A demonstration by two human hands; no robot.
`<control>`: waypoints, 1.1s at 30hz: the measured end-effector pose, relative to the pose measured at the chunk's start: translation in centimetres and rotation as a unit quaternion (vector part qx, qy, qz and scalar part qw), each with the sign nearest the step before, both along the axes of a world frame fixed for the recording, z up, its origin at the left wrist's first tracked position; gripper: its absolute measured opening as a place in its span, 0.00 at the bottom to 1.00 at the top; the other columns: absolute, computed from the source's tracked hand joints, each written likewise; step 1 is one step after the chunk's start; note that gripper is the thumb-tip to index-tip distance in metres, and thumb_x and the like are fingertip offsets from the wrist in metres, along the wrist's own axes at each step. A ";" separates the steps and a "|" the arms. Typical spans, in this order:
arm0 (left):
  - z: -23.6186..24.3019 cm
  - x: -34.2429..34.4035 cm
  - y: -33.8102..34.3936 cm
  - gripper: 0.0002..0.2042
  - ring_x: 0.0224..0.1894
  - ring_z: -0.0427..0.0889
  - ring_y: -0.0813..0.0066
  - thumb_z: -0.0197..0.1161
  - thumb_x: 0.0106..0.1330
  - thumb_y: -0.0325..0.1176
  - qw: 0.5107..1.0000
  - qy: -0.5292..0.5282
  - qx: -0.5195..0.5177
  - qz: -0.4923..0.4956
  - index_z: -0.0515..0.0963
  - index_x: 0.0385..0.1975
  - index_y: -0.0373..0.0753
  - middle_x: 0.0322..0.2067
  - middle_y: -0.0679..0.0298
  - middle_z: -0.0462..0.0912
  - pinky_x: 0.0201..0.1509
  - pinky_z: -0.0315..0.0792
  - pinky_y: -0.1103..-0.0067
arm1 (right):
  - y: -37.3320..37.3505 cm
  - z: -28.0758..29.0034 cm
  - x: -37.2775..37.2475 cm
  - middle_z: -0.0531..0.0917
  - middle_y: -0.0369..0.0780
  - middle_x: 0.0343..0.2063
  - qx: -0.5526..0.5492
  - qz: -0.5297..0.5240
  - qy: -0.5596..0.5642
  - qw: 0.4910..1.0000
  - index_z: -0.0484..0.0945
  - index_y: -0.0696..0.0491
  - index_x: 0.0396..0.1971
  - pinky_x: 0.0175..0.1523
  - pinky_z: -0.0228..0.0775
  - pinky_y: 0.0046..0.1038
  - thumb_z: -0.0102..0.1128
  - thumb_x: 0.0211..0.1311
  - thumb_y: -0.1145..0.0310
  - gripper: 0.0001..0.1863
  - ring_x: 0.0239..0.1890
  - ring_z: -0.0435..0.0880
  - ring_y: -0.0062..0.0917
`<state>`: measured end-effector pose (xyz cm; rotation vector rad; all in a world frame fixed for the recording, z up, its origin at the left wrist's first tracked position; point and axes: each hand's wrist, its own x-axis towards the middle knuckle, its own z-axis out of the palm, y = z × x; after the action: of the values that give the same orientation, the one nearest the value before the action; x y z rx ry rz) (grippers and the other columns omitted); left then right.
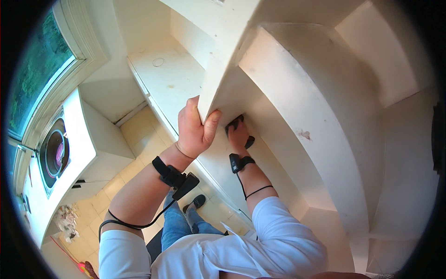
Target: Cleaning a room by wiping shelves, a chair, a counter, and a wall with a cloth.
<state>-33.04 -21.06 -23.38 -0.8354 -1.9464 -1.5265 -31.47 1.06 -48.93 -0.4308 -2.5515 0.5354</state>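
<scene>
My left hand (197,126) is closed around the front edge of a white upright cabinet panel (223,69), with the thumb on its right face. To the right of that panel, my right hand (239,136) reaches into a white shelf compartment. Its fingers are wrapped round a dark object (235,122) pressed to the compartment's inner surface. Parts of this object stick out on both sides of the hand; its exact kind I cannot make out. Black straps with small devices and cables sit on both forearms.
A curved white shelf (306,102) with a brown stain arches at the right. Left of the panel lies another shelf (172,69) with faint marks. A counter with a round dark sink basin (55,151) stands under a window at the far left. Below are beige floor tiles (139,132).
</scene>
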 end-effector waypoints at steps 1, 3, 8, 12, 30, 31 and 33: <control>0.1 -0.1 0.5 0.17 0.32 0.81 0.48 0.62 0.70 0.38 1.000 -0.005 0.022 -0.007 0.69 0.49 0.33 0.33 0.49 0.80 0.36 0.75 0.66 | -0.5 -0.1 0.8 0.81 0.54 0.48 0.008 -0.012 0.000 1.000 0.73 0.58 0.58 0.55 0.72 0.49 0.59 0.55 0.59 0.31 0.50 0.79 0.50; 1.1 -0.5 3.1 0.17 0.32 0.81 0.48 0.62 0.70 0.38 0.998 0.010 0.047 -0.031 0.69 0.49 0.32 0.33 0.49 0.80 0.36 0.75 0.66 | 1.1 0.2 2.2 0.80 0.52 0.49 0.060 -0.014 -0.032 0.998 0.73 0.58 0.57 0.57 0.69 0.50 0.62 0.54 0.59 0.30 0.52 0.78 0.49; 0.5 -0.3 1.4 0.17 0.31 0.80 0.47 0.62 0.70 0.38 1.000 -0.002 0.018 -0.023 0.69 0.49 0.32 0.33 0.49 0.80 0.36 0.74 0.65 | -9.3 0.2 8.7 0.72 0.48 0.63 0.011 0.087 -0.124 0.988 0.73 0.47 0.62 0.68 0.56 0.51 0.63 0.57 0.53 0.32 0.66 0.68 0.43; 0.2 -0.2 0.8 0.18 0.32 0.80 0.47 0.62 0.70 0.38 0.999 -0.012 0.009 -0.032 0.69 0.49 0.31 0.34 0.49 0.80 0.37 0.74 0.64 | -7.6 1.3 9.3 0.74 0.45 0.62 0.037 0.249 -0.093 0.963 0.74 0.45 0.61 0.66 0.59 0.52 0.63 0.56 0.54 0.31 0.64 0.70 0.42; -1.4 -0.6 -0.4 0.23 0.52 0.73 0.59 0.48 0.77 0.46 0.999 0.027 -0.023 -0.021 0.66 0.56 0.30 0.49 0.52 0.71 0.59 0.66 0.68 | -2.4 2.0 5.6 0.78 0.47 0.55 -0.040 0.146 -0.086 0.985 0.77 0.49 0.57 0.64 0.63 0.48 0.65 0.52 0.60 0.29 0.60 0.74 0.43; -1.4 -0.7 -0.5 0.23 0.52 0.73 0.59 0.48 0.77 0.46 0.999 0.029 -0.023 -0.023 0.66 0.56 0.30 0.49 0.52 0.71 0.59 0.66 0.68 | -4.4 2.7 6.9 0.77 0.45 0.57 -0.036 0.197 -0.148 0.968 0.76 0.46 0.59 0.63 0.63 0.46 0.65 0.53 0.59 0.29 0.61 0.73 0.42; -0.8 -0.7 0.7 0.15 0.40 0.73 0.55 0.55 0.74 0.41 0.999 0.039 0.032 -0.021 0.73 0.45 0.33 0.40 0.51 0.72 0.45 0.67 0.66 | -5.1 1.8 10.9 0.75 0.42 0.58 0.009 0.267 -0.139 0.954 0.75 0.44 0.60 0.65 0.61 0.46 0.66 0.54 0.58 0.30 0.63 0.72 0.39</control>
<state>-33.76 -20.33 -24.16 -0.9000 -1.8264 -1.5478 -20.61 -4.04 -47.18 0.2251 -2.9473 0.6773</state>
